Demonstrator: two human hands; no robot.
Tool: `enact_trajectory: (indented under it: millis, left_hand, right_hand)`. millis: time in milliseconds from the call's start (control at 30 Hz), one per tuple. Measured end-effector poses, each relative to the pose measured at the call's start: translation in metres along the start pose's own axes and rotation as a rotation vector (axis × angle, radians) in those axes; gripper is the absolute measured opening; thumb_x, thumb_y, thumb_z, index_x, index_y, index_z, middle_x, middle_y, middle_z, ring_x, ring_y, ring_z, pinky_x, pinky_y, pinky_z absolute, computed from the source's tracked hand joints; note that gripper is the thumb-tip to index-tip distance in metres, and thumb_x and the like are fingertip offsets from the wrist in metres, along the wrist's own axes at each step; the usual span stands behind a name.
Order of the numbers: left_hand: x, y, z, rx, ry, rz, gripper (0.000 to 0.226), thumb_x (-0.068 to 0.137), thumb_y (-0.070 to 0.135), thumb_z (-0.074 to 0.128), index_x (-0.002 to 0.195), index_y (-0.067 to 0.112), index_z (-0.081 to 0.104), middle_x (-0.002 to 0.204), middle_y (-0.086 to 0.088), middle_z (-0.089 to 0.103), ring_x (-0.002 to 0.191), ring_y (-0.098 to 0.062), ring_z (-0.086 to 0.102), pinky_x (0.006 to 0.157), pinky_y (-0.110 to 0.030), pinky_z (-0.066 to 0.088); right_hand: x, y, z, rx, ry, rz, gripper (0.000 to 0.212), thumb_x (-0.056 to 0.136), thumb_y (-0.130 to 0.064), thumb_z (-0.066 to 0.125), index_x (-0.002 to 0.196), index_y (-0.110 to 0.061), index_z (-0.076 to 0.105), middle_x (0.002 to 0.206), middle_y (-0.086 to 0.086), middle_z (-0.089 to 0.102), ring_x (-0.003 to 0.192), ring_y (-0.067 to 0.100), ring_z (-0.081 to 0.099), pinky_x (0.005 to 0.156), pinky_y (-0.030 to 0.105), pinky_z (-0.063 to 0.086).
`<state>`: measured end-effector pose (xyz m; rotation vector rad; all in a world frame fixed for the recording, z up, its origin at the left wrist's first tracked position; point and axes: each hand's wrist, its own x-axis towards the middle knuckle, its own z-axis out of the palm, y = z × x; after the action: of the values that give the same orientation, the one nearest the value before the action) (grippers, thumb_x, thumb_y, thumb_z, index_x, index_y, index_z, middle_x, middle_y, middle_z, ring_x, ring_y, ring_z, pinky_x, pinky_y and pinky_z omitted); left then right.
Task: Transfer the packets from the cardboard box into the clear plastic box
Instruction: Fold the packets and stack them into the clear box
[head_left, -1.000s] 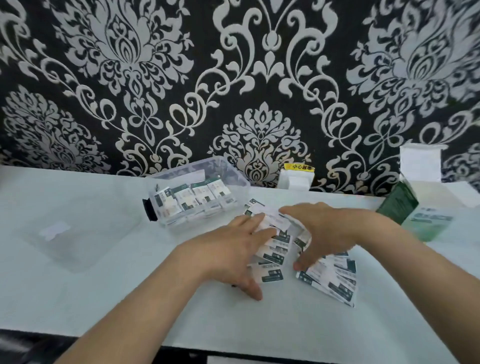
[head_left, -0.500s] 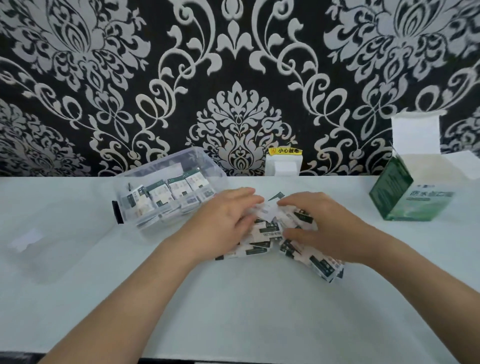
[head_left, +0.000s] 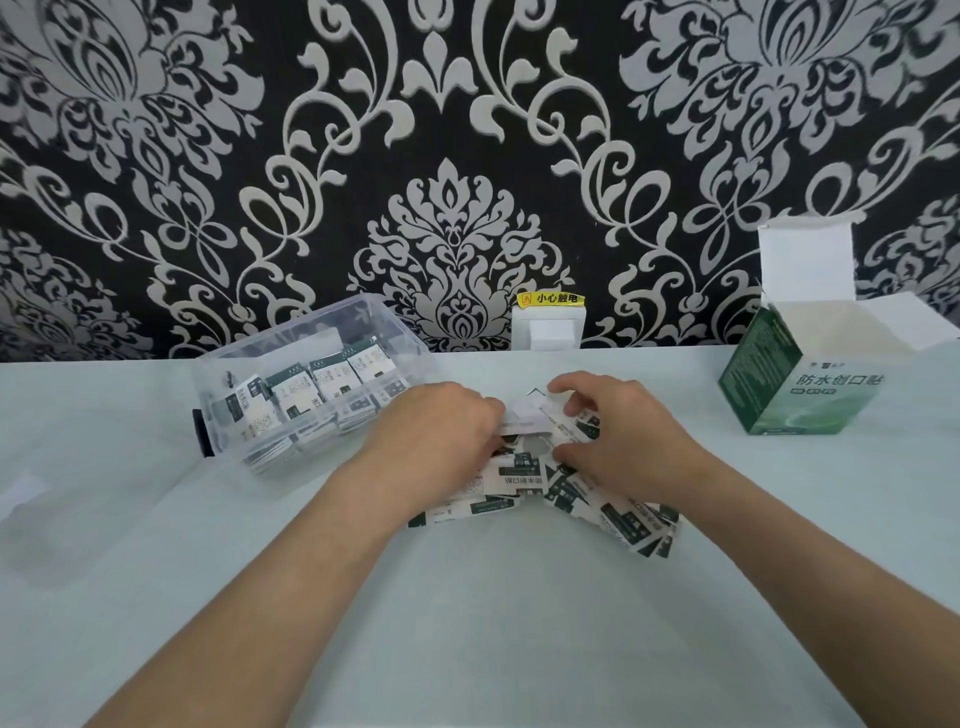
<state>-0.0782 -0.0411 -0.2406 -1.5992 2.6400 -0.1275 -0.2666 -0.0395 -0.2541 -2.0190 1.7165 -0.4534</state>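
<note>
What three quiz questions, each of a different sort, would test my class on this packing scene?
1. True or false: the cardboard box is closed.
2. The loose packets lie: A) inside the cardboard box; B) on the table, between the two boxes; C) on the floor.
3. Which box already holds packets?

Key: 1 false, its flaps stand open. 2 B. 3 the clear box.
</note>
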Motion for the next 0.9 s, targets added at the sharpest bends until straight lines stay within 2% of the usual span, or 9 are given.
enact_trajectory:
  millis: [100,267,500,567,633,667,733,833,900]
  left_hand:
    - [0.001,-0.004,0.006,-0.124,-0.005,0.031,0.024,0.096,0.036,0.045,0.112,0.021,0.056,0.106,0.004,0.054,0.105,-0.019,0.051,0.082,-0.041,0.050]
    - [0.005,-0.006,0.014,-0.058,0.064,0.017,0.008,0.095,0.021,0.048,0.090,0.018,0.054,0.086,0.003,0.062,0.081,-0.023,0.061,0.067,-0.037,0.051]
    - [0.003,-0.001,0.013,-0.092,0.178,-0.076,0.017,0.091,0.008,0.047,0.104,0.016,0.055,0.073,-0.003,0.063,0.069,-0.028,0.058,0.060,-0.039,0.052]
    - [0.002,0.000,0.012,-0.230,0.307,-0.093,0.019,0.092,0.011,0.049,0.104,0.014,0.063,0.069,-0.006,0.065,0.064,-0.030,0.060,0.060,-0.041,0.053]
    - [0.001,0.000,0.010,-0.328,0.419,-0.120,0.016,0.091,0.013,0.053,0.097,0.014,0.068,0.063,-0.006,0.065,0.056,-0.028,0.058,0.056,-0.039,0.053]
    - [0.001,0.001,0.008,-0.368,0.450,-0.147,0.015,0.091,0.014,0.055,0.095,0.016,0.069,0.063,-0.005,0.066,0.055,-0.026,0.058,0.056,-0.038,0.053]
    - [-0.002,0.005,0.001,-0.475,0.434,-0.229,0.015,0.091,0.017,0.057,0.097,0.020,0.071,0.070,-0.002,0.068,0.061,-0.022,0.061,0.061,-0.036,0.054]
    - [-0.007,0.012,-0.009,-0.614,0.317,-0.352,0.025,0.090,0.019,0.059,0.112,0.028,0.067,0.082,0.013,0.065,0.079,-0.015,0.064,0.078,-0.030,0.054]
    - [-0.010,0.015,-0.012,-0.697,0.240,-0.400,0.034,0.089,0.019,0.061,0.119,0.034,0.060,0.078,0.019,0.061,0.079,-0.009,0.062,0.078,-0.027,0.052]
  right_hand:
    - [0.002,-0.004,-0.001,-0.070,-0.021,0.048,0.069,0.082,-0.036,0.073,0.142,-0.027,0.040,0.125,-0.003,0.052,0.124,0.021,0.037,0.102,0.043,0.040]
    - [0.009,-0.006,0.003,-0.004,-0.014,0.072,0.054,0.081,-0.029,0.075,0.131,-0.024,0.055,0.088,-0.016,0.052,0.104,0.018,0.050,0.095,0.046,0.044]
    - [0.012,0.002,-0.003,0.141,0.116,0.109,0.019,0.084,-0.013,0.066,0.084,-0.031,0.070,0.069,-0.018,0.056,0.081,0.015,0.057,0.092,0.047,0.049]
    - [0.011,0.002,-0.004,0.185,0.123,0.114,0.022,0.084,-0.016,0.064,0.074,-0.034,0.067,0.071,-0.020,0.060,0.085,0.014,0.060,0.091,0.047,0.050]
    - [0.008,-0.003,-0.003,0.112,0.054,0.106,0.006,0.081,-0.036,0.071,0.084,-0.035,0.066,0.085,-0.016,0.061,0.098,0.016,0.055,0.091,0.046,0.048]
    - [0.006,-0.004,-0.003,0.003,0.014,0.108,0.023,0.078,-0.048,0.073,0.095,-0.035,0.064,0.093,-0.012,0.058,0.105,0.016,0.050,0.093,0.045,0.045]
    - [0.005,-0.008,-0.001,-0.157,-0.035,0.115,0.045,0.074,-0.059,0.072,0.109,-0.033,0.060,0.103,-0.006,0.051,0.112,0.018,0.041,0.094,0.042,0.040]
    - [0.006,-0.012,-0.005,-0.174,-0.042,0.114,0.035,0.077,-0.052,0.072,0.102,-0.031,0.058,0.103,-0.005,0.048,0.113,0.019,0.039,0.090,0.039,0.037]
    - [0.006,-0.011,-0.005,-0.129,-0.030,0.101,0.024,0.079,-0.042,0.073,0.088,-0.031,0.054,0.097,-0.008,0.052,0.106,0.018,0.042,0.088,0.038,0.038]
